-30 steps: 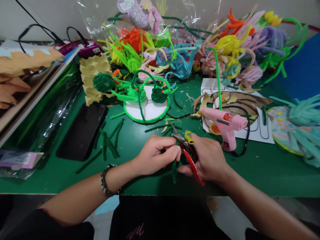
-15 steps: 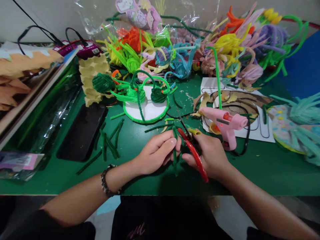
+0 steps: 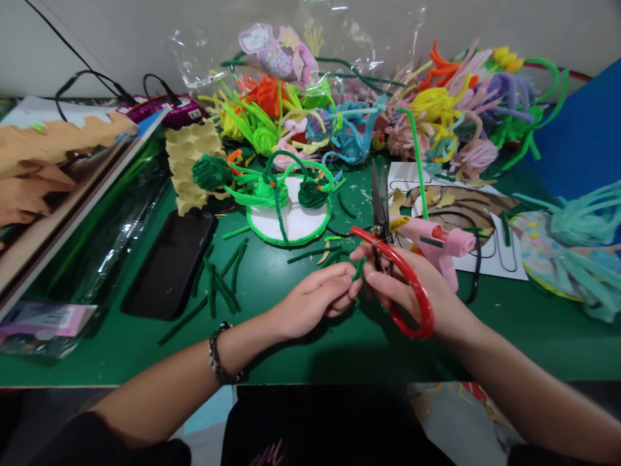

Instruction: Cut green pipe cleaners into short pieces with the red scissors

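One green pipe cleaner (image 3: 359, 267) between hands (image 3: 317, 294); red-handled scissors (image 3: 396, 254) in right.

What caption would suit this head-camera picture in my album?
Right hand with red-handled metal scissors, left hand pinching a dark-green fuzzy stem, over a cluttered green table.

Black sleeves (image 3: 140, 448). Black garment (image 3: 320, 421), pink script-like marking (image 3: 266, 454). Left-wrist bracelet (image 3: 214, 356): braided look, dark and pale mixed.
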